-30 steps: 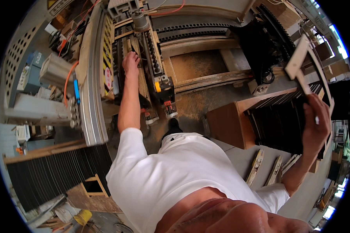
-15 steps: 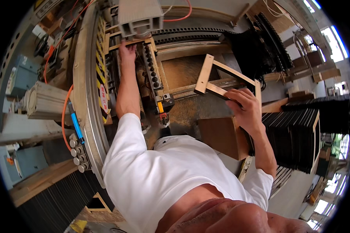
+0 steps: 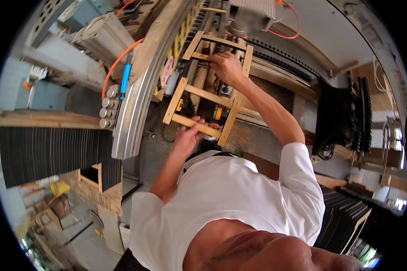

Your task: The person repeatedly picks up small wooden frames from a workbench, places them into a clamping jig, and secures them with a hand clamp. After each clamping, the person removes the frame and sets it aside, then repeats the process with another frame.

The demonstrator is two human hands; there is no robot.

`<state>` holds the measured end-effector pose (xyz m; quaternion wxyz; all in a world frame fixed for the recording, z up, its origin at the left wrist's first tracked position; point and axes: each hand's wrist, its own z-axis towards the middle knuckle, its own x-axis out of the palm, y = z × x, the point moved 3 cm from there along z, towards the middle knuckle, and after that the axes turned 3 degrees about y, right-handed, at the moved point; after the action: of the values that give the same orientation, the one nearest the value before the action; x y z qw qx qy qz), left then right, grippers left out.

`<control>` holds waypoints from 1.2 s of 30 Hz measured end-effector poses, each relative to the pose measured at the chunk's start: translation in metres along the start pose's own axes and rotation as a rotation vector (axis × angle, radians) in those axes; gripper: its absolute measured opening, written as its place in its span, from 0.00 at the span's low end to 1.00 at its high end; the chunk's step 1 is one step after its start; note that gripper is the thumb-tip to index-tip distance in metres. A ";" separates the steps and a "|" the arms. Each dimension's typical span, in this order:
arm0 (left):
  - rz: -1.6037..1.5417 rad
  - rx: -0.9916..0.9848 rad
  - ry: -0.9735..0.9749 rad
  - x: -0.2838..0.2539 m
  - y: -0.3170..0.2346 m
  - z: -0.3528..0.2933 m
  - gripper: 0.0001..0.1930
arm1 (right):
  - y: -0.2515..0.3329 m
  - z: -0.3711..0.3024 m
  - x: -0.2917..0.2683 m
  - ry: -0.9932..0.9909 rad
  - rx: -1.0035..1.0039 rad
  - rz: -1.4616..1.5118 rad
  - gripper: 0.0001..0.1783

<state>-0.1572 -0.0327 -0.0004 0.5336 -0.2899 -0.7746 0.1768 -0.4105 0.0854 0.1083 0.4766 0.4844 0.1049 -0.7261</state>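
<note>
Two small rectangular wooden frames lie one beyond the other over the machine bed. My left hand (image 3: 187,137) is closed on the near bar of the nearer wooden frame (image 3: 169,108), at the side toward my body. Farther off, my right hand (image 3: 226,67) grips the near bar of the far wooden frame (image 3: 192,45), its fingers wrapped over the wood. That far frame sits just in front of the grey metal machine head (image 3: 248,18). Through the nearer frame, machine parts show, among them a yellow-and-black fitting (image 3: 218,113).
A silver rail (image 3: 135,113) with a blue pen-like tool (image 3: 125,79) and round metal knobs (image 3: 107,110) runs along the left. Stacks of dark-faced frames (image 3: 54,151) stand at left and lower right (image 3: 341,217). Black cable chain (image 3: 364,117) hangs at right.
My right hand has moved from the right, where it held a frame in the air, to the far frame over the machine. My left hand has drawn back toward me, onto the nearer frame.
</note>
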 end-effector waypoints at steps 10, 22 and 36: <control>-0.081 0.123 -0.340 -0.021 0.045 -0.112 0.16 | -0.064 0.057 0.085 0.123 0.001 -0.245 0.18; -0.284 0.265 -0.640 -0.099 0.092 -0.135 0.17 | -0.138 0.132 0.103 0.225 -0.055 -0.680 0.17; -0.190 0.211 -0.887 -0.135 0.108 -0.127 0.19 | -0.138 0.139 0.098 0.257 -0.024 -0.514 0.15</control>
<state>0.0249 -0.0403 -0.1148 0.1912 -0.0583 -0.9289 0.3118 -0.6121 0.0141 0.0572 0.2654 0.5242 0.2922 -0.7546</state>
